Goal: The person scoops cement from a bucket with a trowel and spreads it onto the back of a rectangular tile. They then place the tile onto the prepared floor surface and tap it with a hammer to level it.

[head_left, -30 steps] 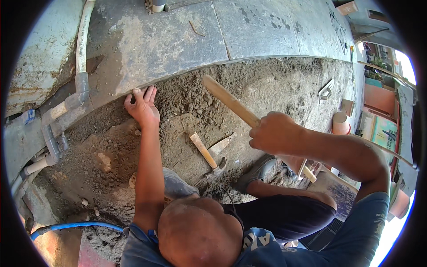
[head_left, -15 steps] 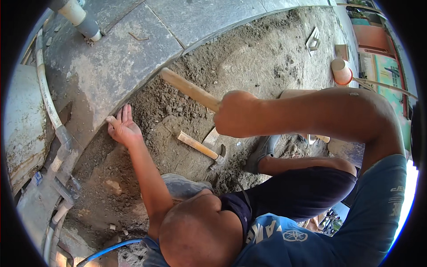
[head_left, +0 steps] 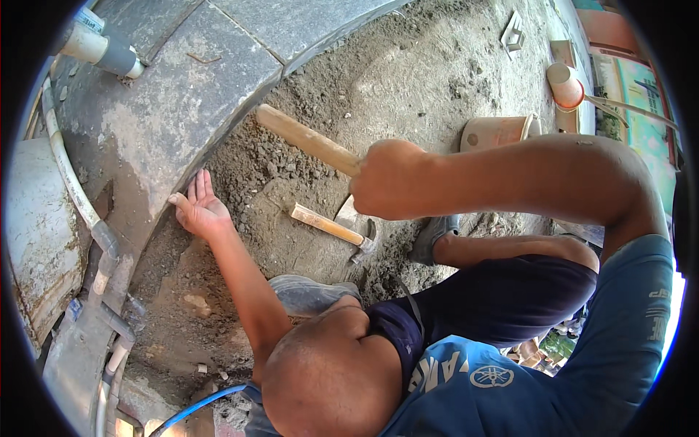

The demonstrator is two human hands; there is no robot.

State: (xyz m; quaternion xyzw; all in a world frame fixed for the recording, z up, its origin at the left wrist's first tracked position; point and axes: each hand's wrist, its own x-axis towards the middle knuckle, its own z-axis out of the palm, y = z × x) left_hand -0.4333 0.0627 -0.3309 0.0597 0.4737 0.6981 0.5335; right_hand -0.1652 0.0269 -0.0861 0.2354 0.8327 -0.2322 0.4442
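My right hand [head_left: 389, 178] is wrapped round a wooden handle [head_left: 306, 138], whose rounded end points up and left towards the slab edge. Whatever lies at its other end is hidden by my fist. Palm up, with fingers stretched out, my left hand [head_left: 200, 207] rests at the edge of the grey stone slab [head_left: 178, 109], thumb against the rim. Between my arms, a claw hammer [head_left: 331, 226] with a wooden handle lies on the soil. Beside it, partly covered by my right hand, is a flat grey metal piece [head_left: 347, 213].
Loose soil [head_left: 273, 156] runs along the slab. A bucket [head_left: 499, 132] stands beyond my right forearm, with a smaller container [head_left: 565, 86] farther off. A metal piece [head_left: 513, 35] lies at the far right. Pipes [head_left: 65, 153] and a blue hose [head_left: 196, 408] are at left.
The view has shifted slightly, and more of the bucket shows behind my right forearm. Both hands keep nearly the same pose, the right on the wooden handle.
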